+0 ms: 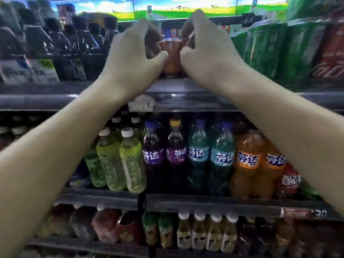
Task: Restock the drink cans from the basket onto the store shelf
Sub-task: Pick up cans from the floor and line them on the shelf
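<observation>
We see an orange-brown drink can (170, 56) with a silvery rim and a clear cap-like top, standing upright on the upper shelf (178, 86); its label is too blurred to read. The can sits between our two hands. Our left hand (134, 53) curls beside its left flank, thumb tip touching the can's side, the fingers wrapped over something dark that we cannot identify. Our right hand (206, 51) curls at the can's right, thumb against its side, fingers bent over a reddish shape behind; whether they grip it we cannot tell. Green cans (270, 53) stand to the right, dark bottles (61, 45) to the left
</observation>
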Motion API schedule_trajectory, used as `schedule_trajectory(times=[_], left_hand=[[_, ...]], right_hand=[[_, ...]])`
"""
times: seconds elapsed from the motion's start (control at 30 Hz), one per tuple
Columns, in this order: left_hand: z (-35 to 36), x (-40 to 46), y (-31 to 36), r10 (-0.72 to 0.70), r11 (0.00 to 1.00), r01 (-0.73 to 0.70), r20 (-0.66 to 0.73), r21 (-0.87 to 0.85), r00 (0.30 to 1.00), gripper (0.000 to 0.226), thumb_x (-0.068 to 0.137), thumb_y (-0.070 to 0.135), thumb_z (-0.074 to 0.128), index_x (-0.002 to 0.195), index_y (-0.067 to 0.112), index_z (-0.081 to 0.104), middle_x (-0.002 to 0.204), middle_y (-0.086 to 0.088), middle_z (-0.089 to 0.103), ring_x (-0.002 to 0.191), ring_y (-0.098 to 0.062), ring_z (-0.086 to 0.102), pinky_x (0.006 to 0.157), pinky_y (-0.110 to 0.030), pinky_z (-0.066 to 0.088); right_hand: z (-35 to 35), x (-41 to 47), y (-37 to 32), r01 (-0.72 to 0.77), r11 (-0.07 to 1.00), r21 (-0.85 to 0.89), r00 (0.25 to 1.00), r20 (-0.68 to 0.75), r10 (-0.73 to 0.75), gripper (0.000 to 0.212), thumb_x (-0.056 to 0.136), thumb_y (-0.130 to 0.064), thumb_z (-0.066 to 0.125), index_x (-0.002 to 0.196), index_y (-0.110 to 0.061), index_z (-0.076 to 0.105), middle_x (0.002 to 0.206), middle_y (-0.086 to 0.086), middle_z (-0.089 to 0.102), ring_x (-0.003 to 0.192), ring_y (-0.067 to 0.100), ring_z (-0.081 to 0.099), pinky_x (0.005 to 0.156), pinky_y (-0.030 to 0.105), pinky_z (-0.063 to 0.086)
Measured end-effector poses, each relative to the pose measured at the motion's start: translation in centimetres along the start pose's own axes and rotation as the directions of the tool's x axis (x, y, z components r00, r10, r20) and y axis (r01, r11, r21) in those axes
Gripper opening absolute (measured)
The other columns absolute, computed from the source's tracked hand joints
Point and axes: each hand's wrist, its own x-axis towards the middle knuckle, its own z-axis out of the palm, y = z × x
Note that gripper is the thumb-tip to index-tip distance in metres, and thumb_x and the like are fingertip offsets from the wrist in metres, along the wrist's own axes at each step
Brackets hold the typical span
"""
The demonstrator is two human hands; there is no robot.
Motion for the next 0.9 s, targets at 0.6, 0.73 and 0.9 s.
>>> schedule_trajectory(times=[0.6,0.73,0.9], left_hand=[[4.6,-39.8,-11.3,-0.618,0.780,0.572,0.450,0.253,0.644,0.013,0.090,0.014,0.067,0.101,0.020,0.060,0.083,0.011,0.065,0.074,-0.007,0.062,0.066,-0.018,0.043],[4.6,-46.8,-15.4,-0.719,0.645,0.692,0.564,0.324,0.406,0.015,0.088,0.010,0.068,0.100,0.015,0.061,0.086,0.001,0.070,0.074,-0.012,0.064,0.067,-0.018,0.045],[4.6,-54.8,-21.3,-0.716,0.563,0.739,0.664,0.370,0.214,0.017,0.090,0.013,0.070,0.105,0.011,0.063,0.088,-0.001,0.070,0.082,-0.020,0.064,0.074,-0.027,0.046]], right_hand=[[23.7,-31.5,4.0,-0.317,0.898,0.305,0.802,0.592,0.082,0.029,0.095,-0.008,0.052,0.123,-0.016,0.052,0.106,0.003,0.059,0.093,0.025,0.060,0.085,0.048,0.052],[29.2,-38.2,4.0,-0.502,0.850,0.157,0.622,0.749,0.229,0.032,0.094,-0.011,0.054,0.126,-0.016,0.052,0.109,0.004,0.062,0.096,0.029,0.062,0.087,0.047,0.053],[36.2,-45.4,3.3,-0.718,0.693,-0.066,0.399,0.777,0.487,0.027,0.095,-0.009,0.058,0.122,-0.010,0.057,0.102,0.008,0.068,0.097,0.028,0.064,0.084,0.036,0.051]])
